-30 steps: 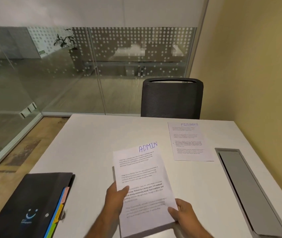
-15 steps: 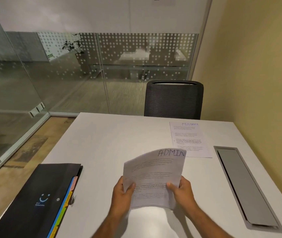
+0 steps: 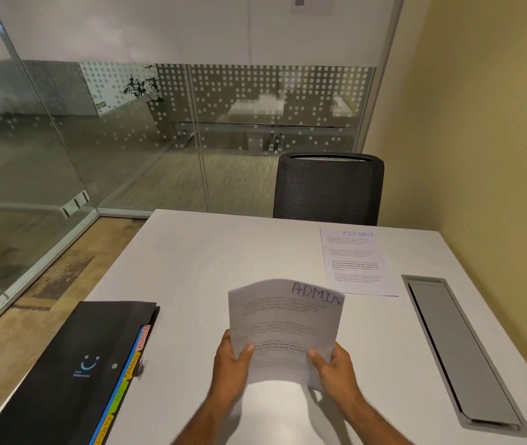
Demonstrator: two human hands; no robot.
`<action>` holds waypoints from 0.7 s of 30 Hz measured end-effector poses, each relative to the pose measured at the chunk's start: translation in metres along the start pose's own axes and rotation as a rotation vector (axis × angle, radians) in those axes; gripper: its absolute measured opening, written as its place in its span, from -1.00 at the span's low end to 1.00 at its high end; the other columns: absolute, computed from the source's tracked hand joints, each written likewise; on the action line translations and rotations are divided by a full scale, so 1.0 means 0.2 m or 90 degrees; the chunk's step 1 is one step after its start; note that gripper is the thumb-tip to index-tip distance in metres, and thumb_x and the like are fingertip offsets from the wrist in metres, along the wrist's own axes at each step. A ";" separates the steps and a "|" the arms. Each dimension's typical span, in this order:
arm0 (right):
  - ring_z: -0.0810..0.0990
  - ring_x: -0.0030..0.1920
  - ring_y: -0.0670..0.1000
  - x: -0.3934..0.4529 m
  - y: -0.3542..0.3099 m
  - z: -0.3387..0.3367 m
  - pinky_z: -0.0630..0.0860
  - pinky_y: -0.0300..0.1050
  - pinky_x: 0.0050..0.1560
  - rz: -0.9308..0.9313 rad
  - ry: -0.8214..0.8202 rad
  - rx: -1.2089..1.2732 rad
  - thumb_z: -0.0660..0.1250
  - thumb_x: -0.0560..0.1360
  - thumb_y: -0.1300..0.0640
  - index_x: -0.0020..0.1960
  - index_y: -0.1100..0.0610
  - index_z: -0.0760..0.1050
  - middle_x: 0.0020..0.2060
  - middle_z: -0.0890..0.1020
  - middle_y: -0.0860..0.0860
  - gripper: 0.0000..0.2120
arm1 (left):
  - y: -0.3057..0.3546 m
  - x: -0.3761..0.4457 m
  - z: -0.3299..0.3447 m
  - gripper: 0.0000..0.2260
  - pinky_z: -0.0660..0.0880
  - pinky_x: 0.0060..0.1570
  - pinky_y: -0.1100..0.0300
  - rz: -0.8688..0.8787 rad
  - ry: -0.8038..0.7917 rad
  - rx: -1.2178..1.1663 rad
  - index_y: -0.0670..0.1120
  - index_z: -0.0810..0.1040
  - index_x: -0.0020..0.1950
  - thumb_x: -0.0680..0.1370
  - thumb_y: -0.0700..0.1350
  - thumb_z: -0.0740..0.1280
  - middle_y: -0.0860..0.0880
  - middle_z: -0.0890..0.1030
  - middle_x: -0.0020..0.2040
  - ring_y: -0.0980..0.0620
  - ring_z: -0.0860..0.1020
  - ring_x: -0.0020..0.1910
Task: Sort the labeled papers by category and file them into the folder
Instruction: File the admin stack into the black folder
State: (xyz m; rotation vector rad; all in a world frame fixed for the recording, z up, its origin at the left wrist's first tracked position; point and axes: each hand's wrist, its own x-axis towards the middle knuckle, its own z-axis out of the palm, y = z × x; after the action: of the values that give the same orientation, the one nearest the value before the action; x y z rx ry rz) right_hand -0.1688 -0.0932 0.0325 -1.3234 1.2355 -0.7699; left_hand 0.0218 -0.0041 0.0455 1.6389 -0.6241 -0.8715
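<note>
Paper comes first: a small stack of white printed sheets with ADMIN handwritten in blue at the top (image 3: 284, 329) is held up off the white counter (image 3: 191, 271), its long axis running away from the person and its top edge curling back. The left hand (image 3: 231, 359) grips the stack's lower left edge, thumb on the front face and fingers hidden behind; the right hand (image 3: 332, 364) pinches the lower right edge the same way, so both hands are closed on the paper and neither is free. Taking the stack as the landmark, the black plastic expanding folder with a blue smile logo (image 3: 72, 374) lies to its left and a little nearer the person, flat on the counter, closed as far as can be seen, its long axis angled from the near left corner toward the far right. Its row of coloured index tabs (image 3: 130, 370) runs along the edge facing the stack, and the pink tab at the far end reads ADMIN, the tab nearest the stack's top. The left hand is plainly the nearer one to that tabbed edge, so I judge it would open the folder while the right hand carries the sheets leftward. Beyond and to the right of the stack, a single white sheet headed FINANCE (image 3: 356, 261) lies flat on the counter, apart from the held stack. Further right sits a grey recessed cable tray (image 3: 458, 351).
</note>
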 end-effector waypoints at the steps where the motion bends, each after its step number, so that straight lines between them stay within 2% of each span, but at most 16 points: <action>1: 0.70 0.03 0.01 0.01 -0.01 0.00 0.63 -0.09 0.06 0.001 -0.007 0.002 0.36 0.54 0.34 0.14 0.11 0.58 0.00 0.72 -0.01 -0.76 | 0.00 0.01 0.00 -0.69 0.59 -0.12 0.30 -0.004 0.003 0.006 0.00 0.44 0.26 0.59 -0.30 0.32 0.04 0.62 0.11 0.11 0.62 0.05; 5: 0.72 0.04 0.06 0.04 -0.05 0.01 0.62 0.13 0.13 0.009 -0.072 -0.005 0.33 0.55 0.33 0.16 0.12 0.61 0.01 0.74 0.02 -0.76 | 0.02 0.08 -0.06 -0.69 0.63 -0.03 0.11 -0.024 0.010 0.048 0.00 0.42 0.25 0.57 -0.26 0.35 -0.01 0.63 0.10 0.03 0.64 0.01; 7: 0.72 0.02 0.07 0.06 -0.07 0.04 0.61 0.17 0.15 0.028 -0.112 -0.013 0.34 0.54 0.33 0.14 0.12 0.64 0.00 0.74 0.02 -0.76 | 0.02 0.12 -0.12 -0.64 0.63 0.03 0.01 -0.047 0.005 0.059 0.03 0.41 0.25 0.53 -0.24 0.38 -0.03 0.64 0.11 0.00 0.65 0.01; 9: 0.73 0.00 0.09 0.08 -0.09 0.09 0.60 0.18 0.15 0.065 -0.141 -0.012 0.35 0.52 0.35 0.11 0.14 0.65 -0.02 0.75 0.03 -0.77 | 0.05 0.14 -0.19 -0.63 0.63 0.03 0.05 -0.073 0.015 0.068 0.04 0.39 0.26 0.53 -0.24 0.37 -0.02 0.64 0.11 0.01 0.65 0.02; 11: 0.73 -0.03 0.12 0.09 -0.11 0.16 0.62 0.15 0.12 0.109 -0.160 0.001 0.35 0.52 0.38 0.11 0.20 0.64 -0.04 0.75 0.07 -0.78 | 0.07 0.14 -0.27 -0.68 0.60 -0.10 0.19 -0.092 0.033 0.086 0.05 0.36 0.25 0.57 -0.20 0.32 -0.02 0.63 0.08 0.05 0.64 -0.03; 13: 0.73 -0.06 0.17 0.08 -0.14 0.24 0.65 0.06 -0.01 0.156 -0.159 0.039 0.34 0.51 0.41 0.10 0.27 0.62 -0.05 0.74 0.13 -0.80 | 0.09 0.15 -0.38 -0.75 0.51 -0.20 0.24 -0.100 0.057 0.140 0.06 0.34 0.26 0.61 -0.13 0.26 -0.03 0.62 0.02 0.05 0.61 -0.08; 16: 0.71 -0.12 0.17 0.05 -0.18 0.37 0.64 -0.10 -0.28 0.213 -0.158 0.089 0.31 0.53 0.45 0.03 0.26 0.60 -0.11 0.72 0.14 -0.83 | 0.06 0.17 -0.60 -0.76 0.55 -0.12 0.07 -0.093 0.124 0.232 0.02 0.40 0.29 0.62 -0.10 0.26 -0.06 0.60 -0.02 -0.01 0.57 -0.16; 17: 0.70 -0.14 0.15 0.04 -0.19 0.40 0.63 -0.12 -0.34 0.225 -0.160 0.099 0.31 0.53 0.45 0.01 0.25 0.59 -0.13 0.72 0.12 -0.82 | 0.05 0.17 -0.68 -0.74 0.55 -0.11 0.07 -0.087 0.135 0.272 0.00 0.43 0.29 0.60 -0.11 0.29 -0.05 0.60 -0.03 -0.01 0.57 -0.16; 19: 0.70 -0.20 0.11 0.03 -0.19 0.48 0.61 -0.14 -0.38 0.240 -0.160 0.106 0.30 0.53 0.46 -0.02 0.23 0.59 -0.19 0.72 0.09 -0.82 | 0.02 0.15 -0.84 -0.70 0.52 -0.09 0.12 -0.081 0.149 0.403 0.02 0.43 0.30 0.57 -0.08 0.34 0.00 0.59 0.03 -0.02 0.57 -0.07; 21: 0.69 -0.23 0.10 0.03 -0.18 0.56 0.60 -0.14 -0.37 0.250 -0.160 0.104 0.30 0.52 0.46 -0.04 0.23 0.59 -0.23 0.72 0.07 -0.82 | -0.01 0.12 -0.99 -0.66 0.54 0.04 0.02 -0.084 0.159 0.540 0.06 0.41 0.29 0.54 -0.01 0.38 0.02 0.59 0.13 -0.03 0.55 0.07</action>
State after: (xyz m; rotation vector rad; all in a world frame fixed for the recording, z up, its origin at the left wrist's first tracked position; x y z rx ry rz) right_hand -0.0534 -0.0727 0.0472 -0.9698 1.1545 -0.4009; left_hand 0.1965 0.0922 0.0600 2.5273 -0.7675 -0.4866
